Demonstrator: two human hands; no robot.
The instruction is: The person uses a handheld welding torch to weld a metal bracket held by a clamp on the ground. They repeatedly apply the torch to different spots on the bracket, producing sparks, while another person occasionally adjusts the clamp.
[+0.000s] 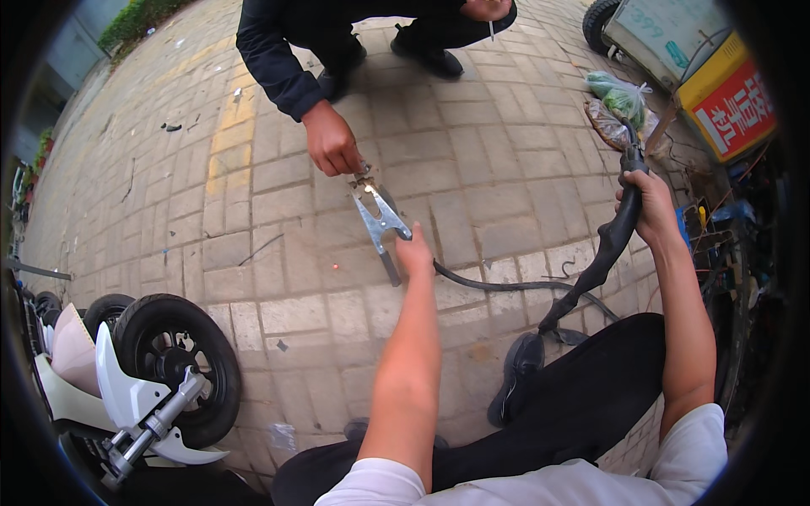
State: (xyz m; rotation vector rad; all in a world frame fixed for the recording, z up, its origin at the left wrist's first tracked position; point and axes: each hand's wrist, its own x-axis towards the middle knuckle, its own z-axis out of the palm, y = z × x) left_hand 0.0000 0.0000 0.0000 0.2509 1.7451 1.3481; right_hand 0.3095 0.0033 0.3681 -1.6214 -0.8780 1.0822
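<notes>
Brick paving (506,198) beneath a shiny silver clamp (384,225).

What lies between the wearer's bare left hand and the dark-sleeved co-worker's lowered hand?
In the head view, a silver metal clamp, held by the left hand, and a small metallic piece at the co-worker's lowered hand.

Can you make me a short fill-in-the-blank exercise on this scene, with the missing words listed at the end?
1. The person's left grip holds a metal clamp, while the right grip holds a long tool coloured ____.
2. A co-worker's grip reaches in from the ____ edge of the picture.
3. The thick tyre is in the lower ____ part of the picture.
4. The red panel has a border coloured ____.

Missing words: black; top; left; yellow.
</notes>
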